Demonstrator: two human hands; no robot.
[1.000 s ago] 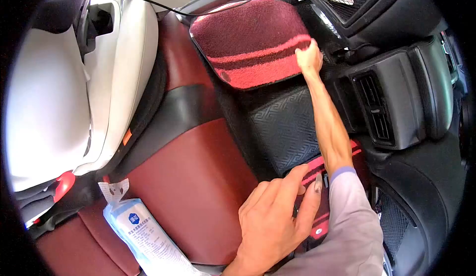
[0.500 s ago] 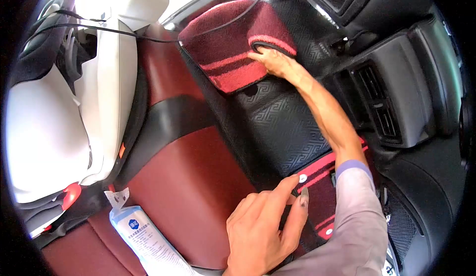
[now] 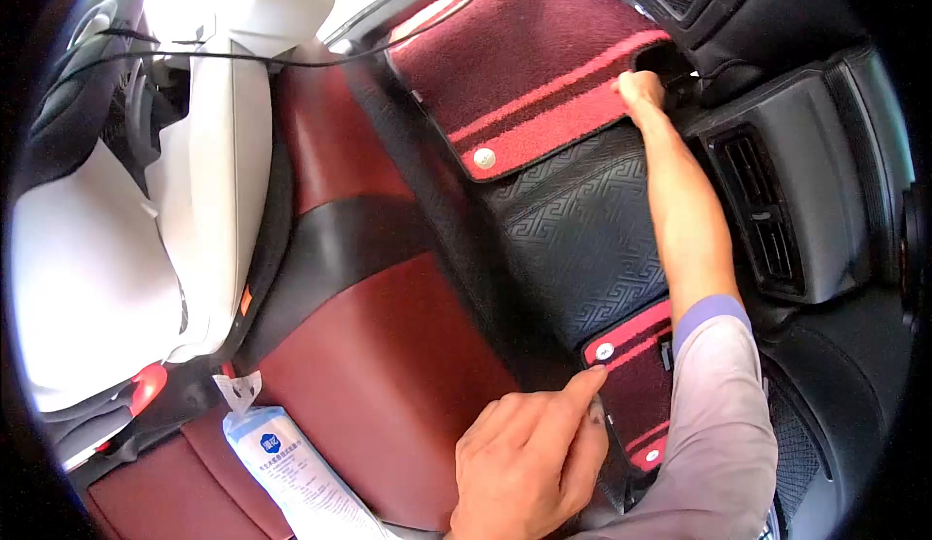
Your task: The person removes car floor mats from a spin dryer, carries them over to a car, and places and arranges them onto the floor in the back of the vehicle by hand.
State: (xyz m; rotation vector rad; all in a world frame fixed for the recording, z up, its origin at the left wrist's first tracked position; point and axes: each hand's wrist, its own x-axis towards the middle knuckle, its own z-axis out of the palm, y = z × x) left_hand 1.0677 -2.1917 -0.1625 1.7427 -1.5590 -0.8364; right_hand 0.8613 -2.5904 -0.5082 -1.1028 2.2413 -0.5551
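My right hand is closed on the near right edge of a dark red floor mat with brighter red stripes, at the top of the head view. The mat lies over the black patterned floor liner, and a round silver snap shows at its near left corner. My left hand is held low by the front edge of the red seat, back of the hand upward. Its index finger points out, the others are loosely bent, and nothing shows in it. Beyond that finger lies a second striped mat, partly hidden by my right sleeve.
A blue-and-white soft pack lies on the dark red rear seat. At left stands a white child seat. The black cable crosses above the far mat. The centre console with air vents is at right.
My right hand has moved right with the far mat's edge. The mat, folded over before, now lies flatter and spread, its corner snap showing. My left thumb has drawn in under the index finger.
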